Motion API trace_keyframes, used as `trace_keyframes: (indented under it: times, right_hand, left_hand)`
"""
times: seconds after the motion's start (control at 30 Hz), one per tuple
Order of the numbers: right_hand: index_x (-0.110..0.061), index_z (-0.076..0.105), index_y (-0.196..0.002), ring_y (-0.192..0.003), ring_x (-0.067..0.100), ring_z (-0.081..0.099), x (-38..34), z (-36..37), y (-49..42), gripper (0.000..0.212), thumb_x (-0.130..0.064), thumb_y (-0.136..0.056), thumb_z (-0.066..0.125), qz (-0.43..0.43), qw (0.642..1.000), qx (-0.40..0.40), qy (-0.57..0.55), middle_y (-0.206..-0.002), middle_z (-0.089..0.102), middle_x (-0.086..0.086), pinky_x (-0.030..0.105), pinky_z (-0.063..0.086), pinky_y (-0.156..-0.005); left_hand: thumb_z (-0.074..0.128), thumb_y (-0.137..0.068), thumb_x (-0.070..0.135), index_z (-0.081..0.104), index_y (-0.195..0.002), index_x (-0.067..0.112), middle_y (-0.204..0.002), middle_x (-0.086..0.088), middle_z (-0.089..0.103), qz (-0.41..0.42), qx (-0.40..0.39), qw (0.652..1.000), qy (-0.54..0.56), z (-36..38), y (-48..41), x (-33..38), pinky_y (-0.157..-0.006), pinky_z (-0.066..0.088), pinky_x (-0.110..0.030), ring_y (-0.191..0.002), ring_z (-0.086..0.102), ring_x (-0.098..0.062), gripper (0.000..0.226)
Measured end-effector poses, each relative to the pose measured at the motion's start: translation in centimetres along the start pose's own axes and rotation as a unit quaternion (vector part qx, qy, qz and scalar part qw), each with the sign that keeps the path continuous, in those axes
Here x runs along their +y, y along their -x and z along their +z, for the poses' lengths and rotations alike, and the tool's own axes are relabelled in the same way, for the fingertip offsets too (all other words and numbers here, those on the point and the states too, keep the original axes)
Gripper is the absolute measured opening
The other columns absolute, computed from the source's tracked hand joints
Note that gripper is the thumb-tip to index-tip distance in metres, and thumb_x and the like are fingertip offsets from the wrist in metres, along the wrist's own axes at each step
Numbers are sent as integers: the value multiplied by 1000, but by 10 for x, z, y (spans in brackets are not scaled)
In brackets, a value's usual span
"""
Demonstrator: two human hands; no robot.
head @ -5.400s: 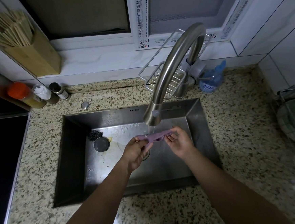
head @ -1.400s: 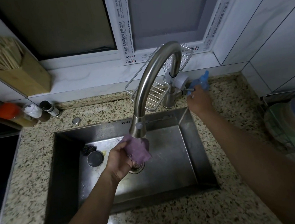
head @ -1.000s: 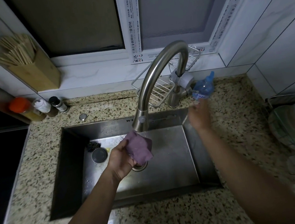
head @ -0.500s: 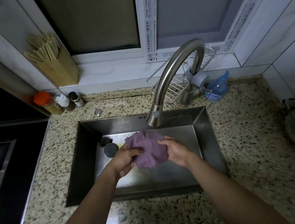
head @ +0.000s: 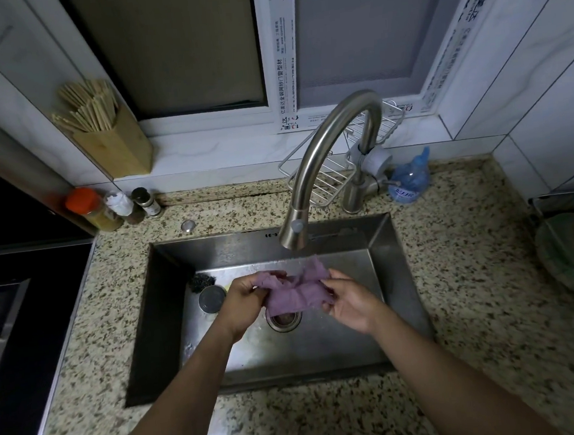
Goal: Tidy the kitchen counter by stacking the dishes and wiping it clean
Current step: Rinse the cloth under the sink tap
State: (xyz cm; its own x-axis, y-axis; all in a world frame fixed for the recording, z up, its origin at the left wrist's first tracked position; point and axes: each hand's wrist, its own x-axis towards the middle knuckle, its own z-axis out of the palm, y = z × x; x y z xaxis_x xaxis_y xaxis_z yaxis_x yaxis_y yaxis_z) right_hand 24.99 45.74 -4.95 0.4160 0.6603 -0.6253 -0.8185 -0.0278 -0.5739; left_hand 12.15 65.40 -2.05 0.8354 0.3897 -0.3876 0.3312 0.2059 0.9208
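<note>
A person holds the one purple cloth (head: 296,293) bunched over the steel sink (head: 156,313), the left hand (head: 242,298) clenched on its left end and the right hand (head: 349,301) gripping its right end. The cloth hangs just below the spout of the single faucet (head: 312,167) and above the drain (head: 284,318). A second or so earlier the right hand was away at the faucet's lever while the left held the cloth alone. Its return suggests rinsing is over and wringing begins, with the speckled tabletop (head: 461,272) not yet wiped. Whether water runs cannot be told. Along the back stand three seasoning jars (head: 119,204), one chopstick holder (head: 115,145), one wire rack (head: 331,183) and one blue bottle (head: 409,176). Dishes (head: 573,253) sit at the right edge, too blurred to count.
</note>
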Motion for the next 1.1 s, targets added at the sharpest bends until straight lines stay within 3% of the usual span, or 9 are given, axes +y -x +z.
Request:
trace_keyframes:
  times: [0.17,0.23,0.33,0.5,0.53,0.67,0.83,0.97,1.1]
  right_hand:
    - [-13,60,-78,-83,25,56,-10,-2,3,32,-29,-95,37,-13,991,25,132,-88,61,9,33,47,-68]
    - [-16,60,-80,-83,25,56,-10,3,1,30,-42,-94,53,-40,969,45,239,-87,58,9,35,46,-71]
    - [-18,55,-90,-80,23,52,-7,6,-2,16,-19,-92,71,-110,944,49,306,-87,57,10,29,44,-63]
    - [-18,53,-132,-109,23,66,-6,11,1,46,-1,-92,70,-107,952,76,278,-118,67,8,30,59,-79]
    - [-14,57,-128,-108,22,66,-5,8,0,40,-1,-93,69,-114,943,82,303,-115,69,7,30,57,-82]
    - [-5,55,-116,-89,16,58,-4,5,5,20,-2,-96,60,-121,919,103,362,-98,63,7,20,48,-67]
    - [-10,46,-94,-78,14,41,1,7,8,3,-8,-95,48,-119,923,107,350,-87,44,6,29,33,-65]
    - [-12,51,-95,-78,15,50,11,10,2,14,-24,-101,55,-92,915,169,356,-87,53,4,29,40,-65]
    - [-8,63,-96,-86,24,64,24,10,-6,35,-44,-95,63,-78,889,209,400,-89,67,4,37,51,-77]
  left_hand:
    - [50,-80,-28,78,-77,-8,-126,-15,67,60,-29,993,-98,4,5,9,-76,60,-28,-99,72,-21,35]
    - [52,-79,-16,78,-82,-12,-129,-12,66,77,-41,992,-96,7,11,8,-73,59,-27,-102,71,-19,26]
    - [61,-83,10,79,-78,-2,-121,-5,70,100,5,990,-100,14,12,4,-75,54,-23,-104,69,-12,22]
    - [70,-96,12,58,-83,4,-92,-12,71,4,87,996,-27,21,6,-7,-57,50,-25,-69,66,-21,19]
    - [71,-95,9,60,-96,5,-96,-14,69,-23,78,996,-19,21,7,-8,-55,50,-26,-65,66,-20,12]
    - [74,-86,-7,54,-127,4,-97,-22,71,-153,26,987,51,18,6,-18,-66,53,-34,-73,65,-28,47]
    - [56,-95,-4,62,-106,1,-75,-16,67,-164,17,986,7,33,8,-18,-59,54,-29,-62,60,-23,13]
    - [44,-103,10,56,-93,15,-75,-11,63,-182,46,982,11,46,8,-20,-56,49,-29,-67,58,-23,17]
    - [43,-108,30,58,-102,12,-91,-7,65,-199,81,976,-36,59,4,-22,-62,45,-30,-80,59,-20,25]
